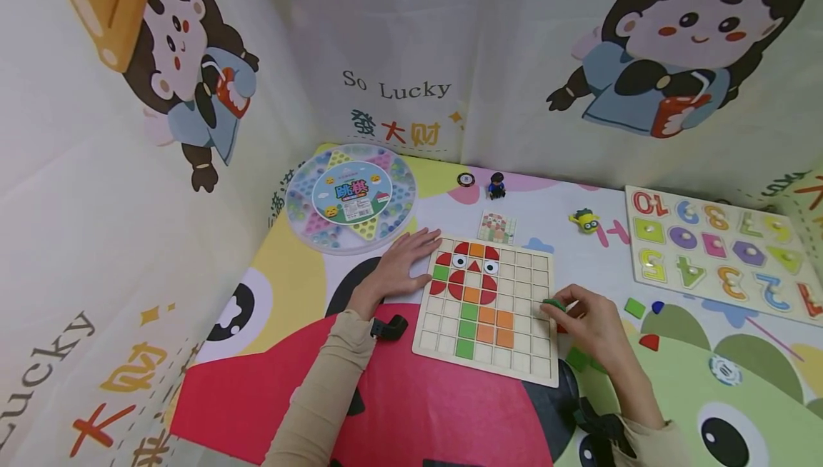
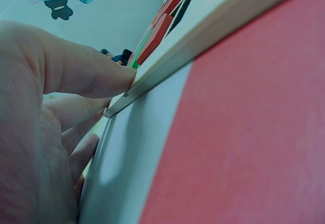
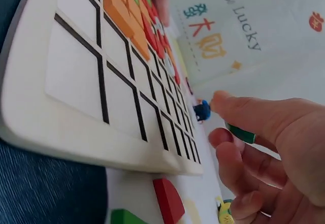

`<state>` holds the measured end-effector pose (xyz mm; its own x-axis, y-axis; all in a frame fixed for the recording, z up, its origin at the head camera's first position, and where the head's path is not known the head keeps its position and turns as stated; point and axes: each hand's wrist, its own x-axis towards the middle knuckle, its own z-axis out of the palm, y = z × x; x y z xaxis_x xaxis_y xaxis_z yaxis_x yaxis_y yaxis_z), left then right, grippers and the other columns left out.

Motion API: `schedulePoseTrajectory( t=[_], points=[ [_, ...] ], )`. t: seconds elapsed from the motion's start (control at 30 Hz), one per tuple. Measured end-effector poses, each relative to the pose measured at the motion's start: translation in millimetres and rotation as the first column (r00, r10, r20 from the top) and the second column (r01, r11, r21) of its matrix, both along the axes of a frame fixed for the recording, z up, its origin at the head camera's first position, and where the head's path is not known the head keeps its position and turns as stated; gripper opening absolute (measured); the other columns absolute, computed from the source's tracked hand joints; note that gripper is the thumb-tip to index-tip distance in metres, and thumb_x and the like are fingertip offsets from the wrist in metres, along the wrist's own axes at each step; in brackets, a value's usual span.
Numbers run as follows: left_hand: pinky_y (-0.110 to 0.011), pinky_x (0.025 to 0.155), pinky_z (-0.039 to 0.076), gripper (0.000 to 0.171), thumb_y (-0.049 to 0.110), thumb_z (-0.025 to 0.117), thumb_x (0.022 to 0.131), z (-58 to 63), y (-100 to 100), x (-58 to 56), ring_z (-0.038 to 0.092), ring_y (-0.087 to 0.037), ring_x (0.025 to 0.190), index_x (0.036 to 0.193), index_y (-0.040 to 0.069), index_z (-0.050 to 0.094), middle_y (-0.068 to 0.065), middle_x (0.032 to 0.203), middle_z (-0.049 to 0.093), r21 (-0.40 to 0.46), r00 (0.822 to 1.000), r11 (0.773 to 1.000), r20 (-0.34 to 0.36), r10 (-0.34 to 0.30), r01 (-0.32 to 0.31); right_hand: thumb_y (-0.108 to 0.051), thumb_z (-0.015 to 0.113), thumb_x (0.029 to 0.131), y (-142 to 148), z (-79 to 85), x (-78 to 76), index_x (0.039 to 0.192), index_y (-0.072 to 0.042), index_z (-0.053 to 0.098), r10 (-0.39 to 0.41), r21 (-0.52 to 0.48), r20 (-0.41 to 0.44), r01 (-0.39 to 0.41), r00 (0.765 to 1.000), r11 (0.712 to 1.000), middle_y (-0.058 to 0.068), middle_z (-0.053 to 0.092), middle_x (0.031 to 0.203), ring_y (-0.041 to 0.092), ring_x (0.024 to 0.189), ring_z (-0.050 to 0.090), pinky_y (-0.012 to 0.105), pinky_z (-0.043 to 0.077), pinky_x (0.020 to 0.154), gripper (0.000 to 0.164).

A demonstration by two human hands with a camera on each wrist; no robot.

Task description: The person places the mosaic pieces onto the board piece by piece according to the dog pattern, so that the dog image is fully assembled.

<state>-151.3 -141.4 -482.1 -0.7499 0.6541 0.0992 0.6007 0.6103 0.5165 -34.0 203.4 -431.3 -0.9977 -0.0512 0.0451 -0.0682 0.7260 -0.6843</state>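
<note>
A wooden grid board [image 1: 534, 342] lies on the patterned cloth, with red, orange and green pieces and two eye pieces set in its upper left and middle. At its left edge rests my left hand [image 1: 398, 267], fingers stretched out; the thumb [image 2: 96, 74] touches the board's rim in the left wrist view. My right hand [image 1: 594, 320] pinches a green block [image 1: 554, 304] between thumb and fingers over the board's right edge. The right wrist view shows that green block [image 3: 241, 133] partly hidden by the fingers. Beneath this hand lies a red quarter-round block [image 3: 169, 201].
Loose green blocks [image 1: 634, 308], a red piece [image 1: 649, 342] and a poker chip [image 1: 725, 370] lie to the right. A number puzzle board [image 1: 723, 256] sits far right. Behind the grid board are a pattern card [image 1: 497, 227], a minifigure [image 1: 496, 186] and a round checkers box [image 1: 350, 199].
</note>
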Motion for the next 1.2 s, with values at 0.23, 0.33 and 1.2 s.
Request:
schedulePoseTrajectory(
  t=[0.23, 0.33, 1.2],
  points=[
    [-0.045, 0.122, 0.009, 0.073, 0.032, 0.060, 0.087, 3.0, 1, 1.2, 0.017, -0.028, 0.150, 0.152, 0.007, 0.038, -0.008, 0.161, 0.029, 0.003, 1.000, 1.000, 0.003, 0.001, -0.001, -0.006, 0.078, 0.082, -6, -8.1, -0.7, 0.098, -0.004, 0.077, 0.102, -0.028, -0.066, -0.104, 0.993, 0.994, -0.001, 0.065, 0.078, 0.009, 0.062, 0.053, 0.023, 0.048, 0.051, 0.015],
    [-0.045, 0.122, 0.009, 0.073, 0.032, 0.060, 0.087, 3.4, 1, 1.3, 0.017, -0.028, 0.150, 0.152, 0.007, 0.038, -0.008, 0.160, 0.029, -0.001, 1.000, 1.000, 0.000, 0.001, -0.001, 0.002, 0.077, 0.081, -7, -12.0, 0.3, 0.102, -0.003, 0.077, 0.174, -0.034, -0.077, -0.177, 0.982, 0.984, -0.003, 0.063, 0.081, 0.007, 0.066, 0.050, 0.022, 0.047, 0.053, 0.021],
    [-0.044, 0.122, 0.007, 0.074, 0.034, 0.060, 0.087, 4.7, 0, 0.8, 0.016, -0.027, 0.150, 0.153, 0.008, 0.037, -0.007, 0.161, 0.028, -0.011, 1.000, 1.000, 0.010, 0.006, -0.006, -0.010, 0.083, 0.078, -26, -8.5, 3.4, 0.087, -0.006, 0.078, 0.062, 0.095, 0.013, -0.063, 0.998, 0.993, 0.001, 0.065, 0.080, 0.014, 0.067, 0.058, 0.028, 0.048, 0.057, 0.012]
  ],
)
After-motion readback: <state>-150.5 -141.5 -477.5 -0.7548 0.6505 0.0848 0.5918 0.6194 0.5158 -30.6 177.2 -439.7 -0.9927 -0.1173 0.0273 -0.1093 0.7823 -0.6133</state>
